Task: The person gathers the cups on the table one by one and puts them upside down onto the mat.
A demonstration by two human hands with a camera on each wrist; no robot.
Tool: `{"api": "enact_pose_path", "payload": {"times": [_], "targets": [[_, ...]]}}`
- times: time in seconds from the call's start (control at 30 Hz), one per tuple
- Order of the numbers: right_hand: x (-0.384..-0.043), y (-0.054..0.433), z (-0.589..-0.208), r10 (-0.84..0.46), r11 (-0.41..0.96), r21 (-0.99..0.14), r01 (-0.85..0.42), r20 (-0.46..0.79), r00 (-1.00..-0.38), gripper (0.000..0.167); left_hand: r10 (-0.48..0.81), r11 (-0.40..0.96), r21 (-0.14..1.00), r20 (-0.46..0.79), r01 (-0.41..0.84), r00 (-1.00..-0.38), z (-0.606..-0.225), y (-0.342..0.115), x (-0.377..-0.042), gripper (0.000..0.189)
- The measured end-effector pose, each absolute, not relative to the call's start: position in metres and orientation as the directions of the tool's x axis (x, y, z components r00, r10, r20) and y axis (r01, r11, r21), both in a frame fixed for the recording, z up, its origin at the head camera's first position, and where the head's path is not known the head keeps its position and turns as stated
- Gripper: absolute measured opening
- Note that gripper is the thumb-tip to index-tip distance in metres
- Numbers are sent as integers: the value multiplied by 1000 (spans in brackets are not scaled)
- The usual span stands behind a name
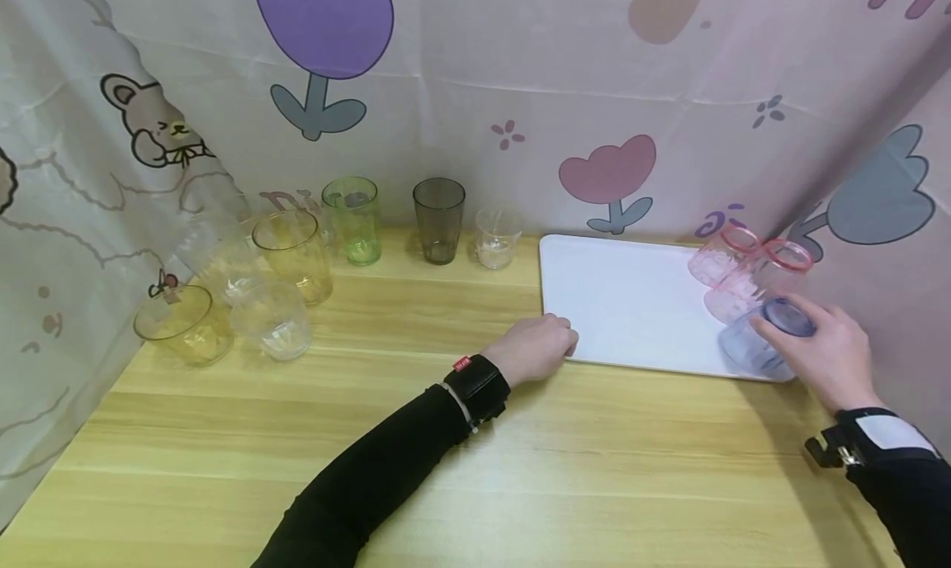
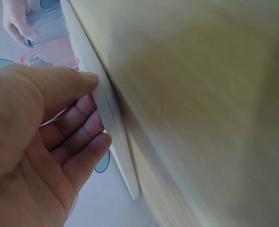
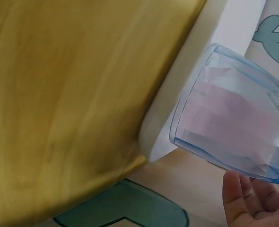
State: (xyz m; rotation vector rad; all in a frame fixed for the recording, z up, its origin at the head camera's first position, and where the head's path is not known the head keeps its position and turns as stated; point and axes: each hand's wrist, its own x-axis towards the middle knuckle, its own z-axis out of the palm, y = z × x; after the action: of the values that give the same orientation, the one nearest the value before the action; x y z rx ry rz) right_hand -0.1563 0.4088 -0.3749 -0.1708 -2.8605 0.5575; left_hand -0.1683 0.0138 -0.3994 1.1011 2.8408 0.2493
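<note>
My right hand (image 1: 825,349) grips an upside-down blue-tinted glass (image 1: 746,345) near its base. In the right wrist view, the wide rim of that glass meets the white tray (image 1: 631,304), and fingertips (image 3: 234,194) touch the base end. Two pink glasses (image 1: 716,258) stand just behind it, at the tray's right end. At the tray's front left corner, my left hand (image 1: 531,349) holds the edge with curled fingers. The left wrist view shows the thumb (image 2: 85,82) and fingertips against the tray's rim.
Along the back stand a green glass (image 1: 360,221), a grey glass (image 1: 439,221) and a small clear glass (image 1: 496,242). Further left are amber glasses (image 1: 186,328) and clear glasses (image 1: 275,324). Patterned cloth (image 1: 461,97) hangs close behind and beside the wooden table (image 1: 594,469).
</note>
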Motion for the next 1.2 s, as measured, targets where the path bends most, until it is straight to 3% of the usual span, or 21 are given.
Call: {"api": "enact_pose_path", "payload": {"times": [0.27, 0.6, 0.8, 0.97, 1.2], "targets": [[-154, 419, -382, 150, 927, -368, 67, 203, -968, 70, 682, 722, 182, -17, 668, -732, -399, 13, -168, 15], [-156, 422, -380, 134, 935, -347, 73, 156, -979, 79, 690, 715, 148, 1, 683, -723, -400, 12, -167, 13], [-149, 408, -376, 167, 915, -402, 14, 348, -922, 76, 698, 707, 160, -2, 689, -716, -400, 11, -165, 21], [-153, 381, -367, 145, 888, -447, -109, 497, -856, 66, 687, 705, 223, 23, 673, -727, -400, 6, -166, 21], [-159, 325, -354, 47, 849, -447, -284, 598, -800, 56, 620, 710, 297, 165, 638, -767, -396, -8, -172, 24]]}}
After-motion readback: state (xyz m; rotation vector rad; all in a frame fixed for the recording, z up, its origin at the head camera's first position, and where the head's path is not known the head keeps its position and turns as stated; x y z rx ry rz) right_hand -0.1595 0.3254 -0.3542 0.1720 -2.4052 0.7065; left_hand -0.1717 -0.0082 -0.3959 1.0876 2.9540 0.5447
